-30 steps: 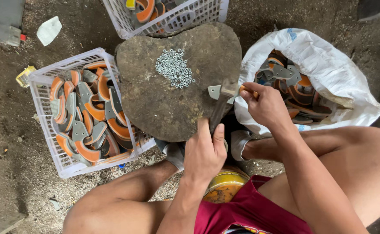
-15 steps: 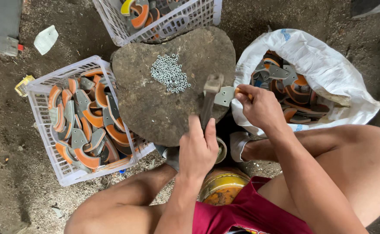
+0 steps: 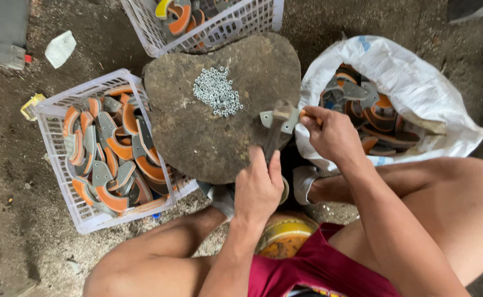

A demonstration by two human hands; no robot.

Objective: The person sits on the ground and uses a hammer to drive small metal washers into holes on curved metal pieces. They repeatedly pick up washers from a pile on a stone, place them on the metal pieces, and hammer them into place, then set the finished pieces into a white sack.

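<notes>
Left hand (image 3: 259,187) clenched on the hammer (image 3: 277,129), right hand (image 3: 332,135) pinching the metal bracket (image 3: 277,118): strike squarely, fingers clear.

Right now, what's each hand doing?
Left hand: closed around the hammer handle.
Right hand: closed, pinching a small metal piece on the stone block.

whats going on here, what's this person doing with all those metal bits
A seated person works at a round stone slab. The left hand grips a hammer by its handle, its head over a small grey metal piece that the right hand steadies at the slab's edge. A pile of small silver nuts lies on the slab. A white basket and a white sack hold orange-and-grey curved parts.
</notes>
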